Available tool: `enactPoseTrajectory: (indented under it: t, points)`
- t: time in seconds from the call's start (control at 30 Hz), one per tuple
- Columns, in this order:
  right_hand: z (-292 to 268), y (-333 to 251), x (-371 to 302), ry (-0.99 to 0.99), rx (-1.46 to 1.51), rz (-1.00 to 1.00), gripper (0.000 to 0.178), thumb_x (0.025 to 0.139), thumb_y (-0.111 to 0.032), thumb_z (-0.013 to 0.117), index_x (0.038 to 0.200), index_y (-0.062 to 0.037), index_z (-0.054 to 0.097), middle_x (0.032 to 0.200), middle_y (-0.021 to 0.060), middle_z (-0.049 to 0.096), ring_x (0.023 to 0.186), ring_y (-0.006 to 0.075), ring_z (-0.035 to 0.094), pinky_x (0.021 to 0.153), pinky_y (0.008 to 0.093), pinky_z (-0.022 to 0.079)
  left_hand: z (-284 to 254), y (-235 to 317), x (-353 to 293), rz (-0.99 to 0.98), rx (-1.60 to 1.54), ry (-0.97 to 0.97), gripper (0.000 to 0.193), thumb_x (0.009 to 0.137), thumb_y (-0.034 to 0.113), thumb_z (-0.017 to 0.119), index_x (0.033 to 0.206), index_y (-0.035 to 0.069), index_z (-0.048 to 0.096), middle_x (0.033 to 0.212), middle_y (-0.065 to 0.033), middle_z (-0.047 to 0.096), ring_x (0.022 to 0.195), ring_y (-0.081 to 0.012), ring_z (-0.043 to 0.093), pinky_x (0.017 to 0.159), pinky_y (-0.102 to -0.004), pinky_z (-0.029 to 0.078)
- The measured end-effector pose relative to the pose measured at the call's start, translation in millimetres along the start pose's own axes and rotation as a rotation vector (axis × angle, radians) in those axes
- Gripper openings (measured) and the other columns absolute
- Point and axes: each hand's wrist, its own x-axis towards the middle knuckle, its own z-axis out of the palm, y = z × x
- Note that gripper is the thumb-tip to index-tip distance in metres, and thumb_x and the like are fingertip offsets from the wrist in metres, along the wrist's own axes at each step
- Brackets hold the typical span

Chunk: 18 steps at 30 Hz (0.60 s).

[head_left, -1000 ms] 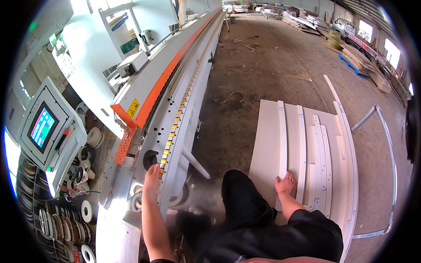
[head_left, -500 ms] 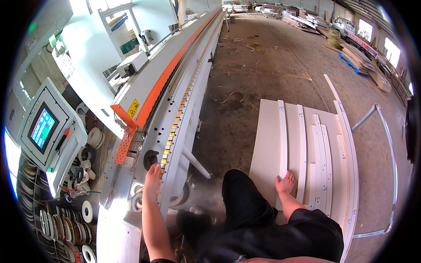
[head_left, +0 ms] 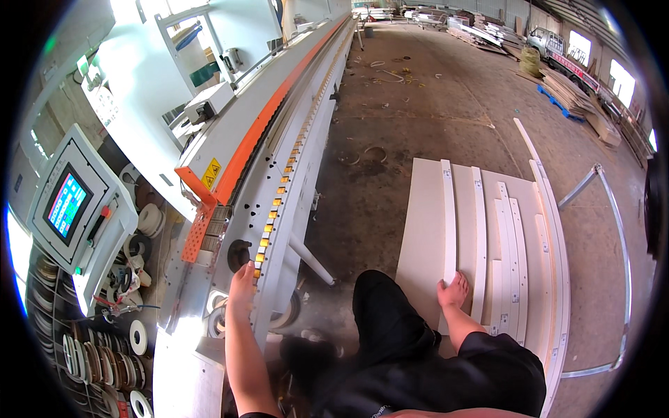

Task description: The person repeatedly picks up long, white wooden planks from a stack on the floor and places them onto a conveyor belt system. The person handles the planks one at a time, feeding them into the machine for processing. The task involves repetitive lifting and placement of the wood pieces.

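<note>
My left hand (head_left: 242,280) reaches onto the bed of a long white machine (head_left: 282,279), its fingers extended and resting beside a black round fitting (head_left: 239,256) and a row of yellow rollers (head_left: 264,242). Nothing shows in that hand. To the right, my right hand (head_left: 454,291) is closed over the near part of a narrow white strip (head_left: 448,216), thumb on its left side and fingers on its right. That strip lies on a stack topped by a wide pale panel (head_left: 422,223). Several other white strips (head_left: 479,230) lie beside it, some with small labels.
A control panel with a lit screen (head_left: 67,203) stands at the left, above a rack of edge-band rolls (head_left: 104,359). An orange guard (head_left: 244,150) runs along the machine. Right of the stack is a metal frame (head_left: 624,258). Boards (head_left: 568,94) lie farther back.
</note>
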Motion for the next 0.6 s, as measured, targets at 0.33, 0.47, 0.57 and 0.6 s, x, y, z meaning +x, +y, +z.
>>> enactPoseTrajectory:
  t: [0.33, 0.47, 0.57, 0.6]
  points:
    - [-1.8, -0.1, 0.1, -0.009, -0.011, 0.010, 0.073, 0.092, -0.039, 0.075, 0.151, -0.0052, 0.051, 0.162, 0.0150, 0.053, 0.157, 0.0317, 0.043, 0.134, 0.0494, 0.028, 0.0, -8.1, 7.8, 0.068, -0.049, 0.030, 0.040, 0.113, 0.034, 0.064, 0.140, 0.005, 0.070, 0.116, -0.0019, 0.073, 0.109, -0.0140, 0.063, 0.096, -0.0343, 0.050]
    - [-2.5, -2.2, 0.2, -0.006, -0.006, 0.004, 0.072, 0.092, -0.039, 0.075, 0.151, -0.0050, 0.051, 0.162, 0.0152, 0.053, 0.157, 0.0318, 0.043, 0.134, 0.0494, 0.028, -3.0, -16.1, 12.1, 0.148, 0.064, 0.029, 0.046, 0.112, 0.033, 0.066, 0.149, 0.005, 0.065, 0.123, -0.0042, 0.073, 0.115, -0.0148, 0.064, 0.103, -0.0338, 0.049]
    - [-3.6, -2.5, -0.2, -0.010, -0.009, 0.004, 0.072, 0.092, -0.038, 0.075, 0.151, -0.0047, 0.051, 0.162, 0.0157, 0.053, 0.157, 0.0319, 0.043, 0.133, 0.0496, 0.028, -4.1, -14.8, 12.2, 0.145, 0.046, -0.023, 0.040, 0.111, 0.033, 0.067, 0.140, 0.004, 0.070, 0.114, -0.0015, 0.072, 0.106, -0.0126, 0.063, 0.095, -0.0305, 0.049]
    - [-4.2, -1.6, 0.1, -0.009, -0.007, 0.000, 0.072, 0.092, -0.038, 0.075, 0.150, -0.0046, 0.051, 0.162, 0.0159, 0.053, 0.156, 0.0319, 0.043, 0.133, 0.0496, 0.029, -3.8, -12.3, 11.7, 0.097, 0.068, -0.024, 0.038, 0.111, 0.033, 0.067, 0.136, 0.004, 0.071, 0.110, -0.0002, 0.071, 0.102, -0.0117, 0.062, 0.091, -0.0296, 0.048]
